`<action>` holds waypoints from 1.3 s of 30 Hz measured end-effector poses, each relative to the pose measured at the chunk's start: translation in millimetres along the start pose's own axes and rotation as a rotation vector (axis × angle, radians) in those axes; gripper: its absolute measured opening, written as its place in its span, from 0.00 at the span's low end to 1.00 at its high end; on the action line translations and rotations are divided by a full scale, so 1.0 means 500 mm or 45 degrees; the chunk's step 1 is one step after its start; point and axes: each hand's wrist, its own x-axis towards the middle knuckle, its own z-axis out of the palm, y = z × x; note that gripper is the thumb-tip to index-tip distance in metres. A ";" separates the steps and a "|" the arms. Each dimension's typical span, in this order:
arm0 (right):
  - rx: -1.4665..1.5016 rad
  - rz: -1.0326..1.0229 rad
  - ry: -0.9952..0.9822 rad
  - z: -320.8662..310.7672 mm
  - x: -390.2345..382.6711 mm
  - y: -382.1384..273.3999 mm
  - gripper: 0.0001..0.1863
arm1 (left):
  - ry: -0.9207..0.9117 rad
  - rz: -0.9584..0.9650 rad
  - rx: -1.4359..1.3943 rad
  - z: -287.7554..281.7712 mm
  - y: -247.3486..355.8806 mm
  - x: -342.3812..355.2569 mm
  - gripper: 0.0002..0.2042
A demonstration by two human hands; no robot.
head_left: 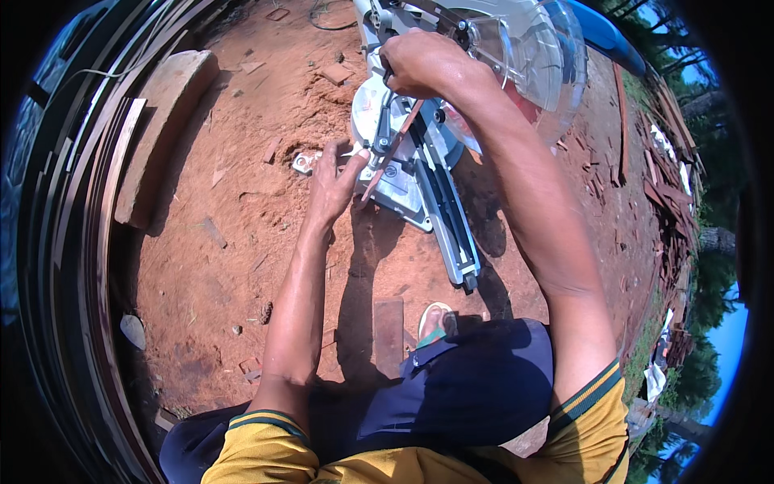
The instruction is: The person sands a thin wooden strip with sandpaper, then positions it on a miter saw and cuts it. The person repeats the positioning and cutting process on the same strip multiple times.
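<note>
i'd call this alignment: wooden strip (393,152) lies across miter saw base (405,192), near its left edge. left hand (333,184) alongside, grip unclear; right hand (427,66) curled, hold hidden. next needs strip steadied.

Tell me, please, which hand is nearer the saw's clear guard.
Right: the right hand is just left of the clear guard; the left hand is farther off, lower left in the picture.

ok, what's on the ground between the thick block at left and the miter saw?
Head view: reddish soil with small flat scraps scattered between the block and the miter saw.
</note>
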 end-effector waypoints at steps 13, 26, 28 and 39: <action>0.226 -0.151 0.107 0.001 -0.032 0.006 0.16 | 0.212 0.122 0.806 0.130 -0.013 -0.058 0.19; 0.160 -0.098 0.139 0.016 -0.024 0.011 0.16 | 0.290 0.265 1.287 0.157 -0.029 -0.051 0.11; 0.156 -0.161 0.219 0.019 -0.020 0.014 0.16 | 0.225 0.220 1.338 0.158 -0.021 -0.046 0.10; 0.215 -0.090 0.102 -0.012 -0.042 -0.018 0.20 | 0.311 0.001 1.468 0.184 -0.043 -0.033 0.06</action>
